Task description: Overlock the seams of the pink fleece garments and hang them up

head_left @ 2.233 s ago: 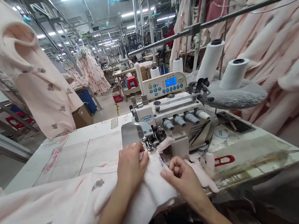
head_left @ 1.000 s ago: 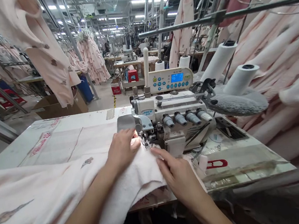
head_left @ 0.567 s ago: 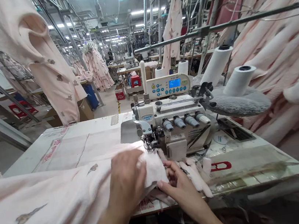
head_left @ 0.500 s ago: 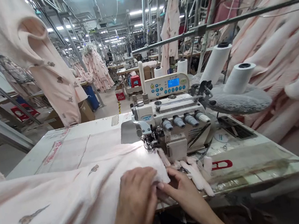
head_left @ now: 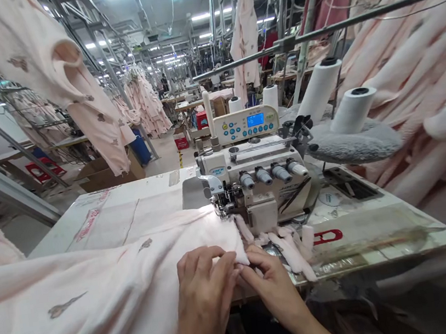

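Note:
A pale pink fleece fabric [head_left: 110, 282] with small brown motifs spreads over the left of the table and runs up to the needle area of an overlock sewing machine [head_left: 258, 184]. At its right edge, just in front of the presser foot, my left hand [head_left: 206, 285] lies over the cloth, fingers bent and tips pinching the border. My right hand [head_left: 272, 281] grips the same edge between thumb and fingers, close beside the left fingertips. The exact fold between the hands is partly hidden.
Fabric scraps [head_left: 293, 251] lie right of the hands near a red plastic piece [head_left: 327, 236]. White thread cones [head_left: 351, 110] stand behind the machine. Pink garments [head_left: 415, 90] hang at right, and another garment [head_left: 84, 98] hangs at upper left. A metal bar [head_left: 257, 58] crosses above.
The view has shifted slightly. My left fingers have drawn closer to the fabric edge and the right fingertips; both hands keep hold of the cloth near the presser foot.

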`<state>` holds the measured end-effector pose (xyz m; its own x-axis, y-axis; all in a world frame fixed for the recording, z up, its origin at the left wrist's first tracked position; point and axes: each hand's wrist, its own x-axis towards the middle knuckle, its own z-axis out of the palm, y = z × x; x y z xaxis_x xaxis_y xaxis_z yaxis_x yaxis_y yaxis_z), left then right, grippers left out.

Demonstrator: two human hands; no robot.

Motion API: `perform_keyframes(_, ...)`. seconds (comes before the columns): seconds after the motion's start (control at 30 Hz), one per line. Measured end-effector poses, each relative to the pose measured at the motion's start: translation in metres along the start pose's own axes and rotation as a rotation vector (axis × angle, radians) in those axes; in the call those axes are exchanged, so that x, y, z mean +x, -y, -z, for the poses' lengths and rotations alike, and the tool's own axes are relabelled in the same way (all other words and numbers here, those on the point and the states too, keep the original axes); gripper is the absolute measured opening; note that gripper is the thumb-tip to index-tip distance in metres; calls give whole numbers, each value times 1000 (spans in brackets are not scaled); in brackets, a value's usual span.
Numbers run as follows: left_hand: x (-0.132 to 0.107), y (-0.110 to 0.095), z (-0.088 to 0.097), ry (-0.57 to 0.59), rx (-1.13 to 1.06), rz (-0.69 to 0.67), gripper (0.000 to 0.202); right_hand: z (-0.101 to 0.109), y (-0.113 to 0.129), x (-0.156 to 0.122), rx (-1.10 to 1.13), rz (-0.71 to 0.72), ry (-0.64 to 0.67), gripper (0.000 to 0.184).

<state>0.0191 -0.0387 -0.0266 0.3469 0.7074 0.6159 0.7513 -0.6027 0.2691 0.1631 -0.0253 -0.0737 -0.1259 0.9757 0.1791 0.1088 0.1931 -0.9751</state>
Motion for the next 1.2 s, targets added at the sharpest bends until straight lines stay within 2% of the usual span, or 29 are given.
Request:
perform_keyframes(0.07, -1, 5, -3, 69, -19, 35, 25, 0, 1, -1, 16, 5, 12, 23)
perform_keyframes(0.13, 0, 11, -8, 87, -67, 68, 21, -1, 1, -2, 10, 19, 19, 24)
perform_keyframes(0.2, 2, 14, -10, 36, -85, 90, 16, -1, 1, -2, -8, 31, 14, 25)
perform_keyframes(0.3, 6, 6, -9, -44, -44, 54, 15, -1, 2, -1, -13, 31, 2, 26)
perform_keyframes(0.4, 6, -7, -5, -44, 32, -15, 15, 0, 6, -1, 39, 21, 11, 25)
perform_keyframes(0.47, 5, -11, -3, -41, 81, -32, 16, 2, 8, -2, 131, 2, 67, 22)
perform_keyframes(0.53, 4, -10, -4, -74, 122, -35, 17, 4, 8, -4, 222, -24, 177, 21)
perform_keyframes(0.6, 2, -7, -6, -128, 143, -48, 19, 8, 5, -6, 178, -6, 244, 22)
perform_keyframes(0.67, 0, -4, -9, -173, 145, -73, 18, 11, -1, -5, -40, 115, 115, 20)
perform_keyframes(0.77, -1, -5, -14, -177, 136, -135, 16, 16, -11, 0, -390, 430, -166, 29)
perform_keyframes(0.87, 6, -3, -14, -156, 84, -147, 12, 17, -17, 5, -518, 627, -190, 24)
perform_keyframes(0.97, 26, 17, -12, -102, 85, 56, 16, 15, -20, 6, -536, 657, -212, 19)
perform_keyframes(1.07, 51, 50, -15, 70, 201, 293, 28, 15, -21, 4, -539, 679, -236, 22)
perform_keyframes(1.13, 63, 70, -21, 169, 216, 345, 22, 16, -21, 5, -559, 687, -236, 24)
perform_keyframes(1.2, 70, 82, -27, 193, 200, 355, 17, 16, -18, 9, -581, 678, -231, 24)
